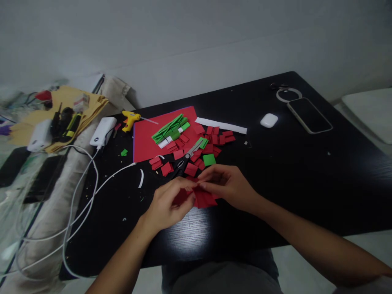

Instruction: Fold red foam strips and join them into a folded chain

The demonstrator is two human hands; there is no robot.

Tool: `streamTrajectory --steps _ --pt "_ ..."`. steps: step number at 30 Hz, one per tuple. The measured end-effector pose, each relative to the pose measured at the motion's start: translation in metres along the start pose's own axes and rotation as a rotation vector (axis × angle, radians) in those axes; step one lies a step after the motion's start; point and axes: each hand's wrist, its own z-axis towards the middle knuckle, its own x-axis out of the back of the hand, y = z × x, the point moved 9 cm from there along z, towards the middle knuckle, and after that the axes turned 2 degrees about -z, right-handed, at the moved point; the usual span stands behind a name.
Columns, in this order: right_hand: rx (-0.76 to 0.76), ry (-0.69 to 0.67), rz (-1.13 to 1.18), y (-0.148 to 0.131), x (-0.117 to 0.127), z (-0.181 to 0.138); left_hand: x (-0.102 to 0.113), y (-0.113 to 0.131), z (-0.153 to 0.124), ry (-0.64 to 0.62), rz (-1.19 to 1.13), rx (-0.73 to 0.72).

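Paper [204,199], red and creased, sits between our left hand [167,204] and right hand [234,187], fingers [216,189] of both pinching it, over tabletop [275,171] near scissors [188,156]. We should align edges first, then press crease evenly, pinching lightly lest it skew.

Creased red paper [204,200] between fingers [212,188]

Dim, greyish light dulls the wall [199,36], a white glare pools by the near edge of the black table [275,171], a fainter sheen shows near its right edge, and the clutter [27,108] past its left edge blurs.
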Motion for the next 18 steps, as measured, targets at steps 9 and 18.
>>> streamTrajectory --steps 9,18 --pt "-0.010 -0.037 -0.021 0.0040 -0.0029 0.0004 -0.0010 0.0019 0.0006 -0.009 0.007 -0.007" --pt "0.012 -0.027 -0.025 0.0041 -0.0030 0.0001 -0.0016 0.0015 0.0003 -0.013 0.010 -0.012"
